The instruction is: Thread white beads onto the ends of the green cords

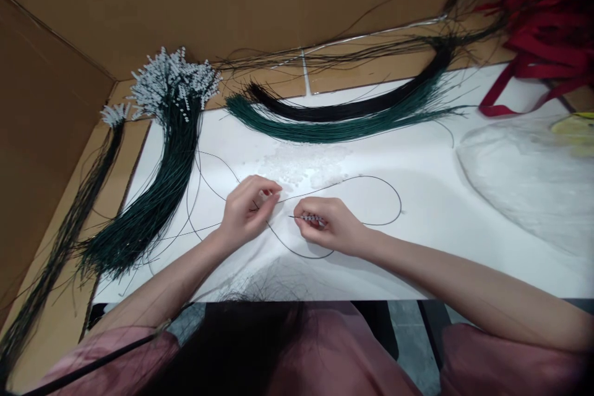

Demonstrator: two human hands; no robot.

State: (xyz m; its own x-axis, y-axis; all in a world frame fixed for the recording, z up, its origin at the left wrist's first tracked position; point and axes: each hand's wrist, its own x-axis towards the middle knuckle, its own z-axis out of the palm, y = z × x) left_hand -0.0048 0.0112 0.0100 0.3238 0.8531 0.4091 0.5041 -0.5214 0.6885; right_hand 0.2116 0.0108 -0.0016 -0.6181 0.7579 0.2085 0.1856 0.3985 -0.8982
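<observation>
My right hand (330, 223) is closed around a thin dark wire threaded with a row of white beads (312, 218). The wire's bare tip pokes out to the left of the fingers. Just left of it, my left hand (250, 207) is pinched, with a small white bead (264, 193) showing between thumb and curled fingers. How many beads it holds is hidden. A loop of dark wire (400, 198) spreads over the white board to the right and passes below both hands. Loose white beads (304, 164) lie scattered just beyond my hands.
Bead-tipped green wires (179, 142) lie bundled at left, beside a thinner dark bundle (88, 185). Green wires (325, 130) and black wires (343, 110) curve across the back. Red ribbon (542, 55) and a clear plastic bag (524, 179) are at right. Cardboard walls (260, 6) enclose the board (445, 260).
</observation>
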